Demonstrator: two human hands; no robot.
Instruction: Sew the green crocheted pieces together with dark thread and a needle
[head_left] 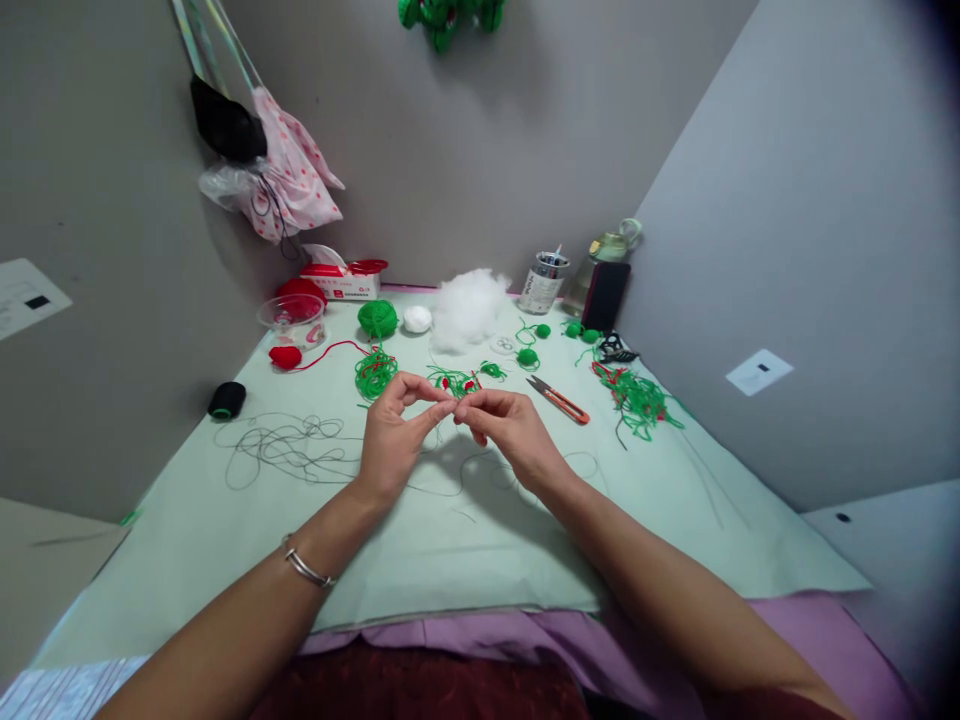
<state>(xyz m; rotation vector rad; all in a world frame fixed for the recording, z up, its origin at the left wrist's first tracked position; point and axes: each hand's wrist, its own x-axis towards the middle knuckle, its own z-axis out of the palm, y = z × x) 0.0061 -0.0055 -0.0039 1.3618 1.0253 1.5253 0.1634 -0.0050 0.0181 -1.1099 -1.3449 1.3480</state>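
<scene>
My left hand and my right hand meet above the middle of the table, thumb and fingertips pinched together on both. Whatever sits between the fingertips is too small to make out. Loose loops of thin dark thread lie on the table to the left, and strands of it run below the hands. Just behind the fingers are small green, red and white crocheted pieces, partly hidden. To the right of my right hand lie orange-handled thread snips.
A green yarn ball, white stuffing, a pen-filled can and a bottle behind a phone line the back. Tangled green and red yarn lies right; a black thread spool and plastic tub stand left.
</scene>
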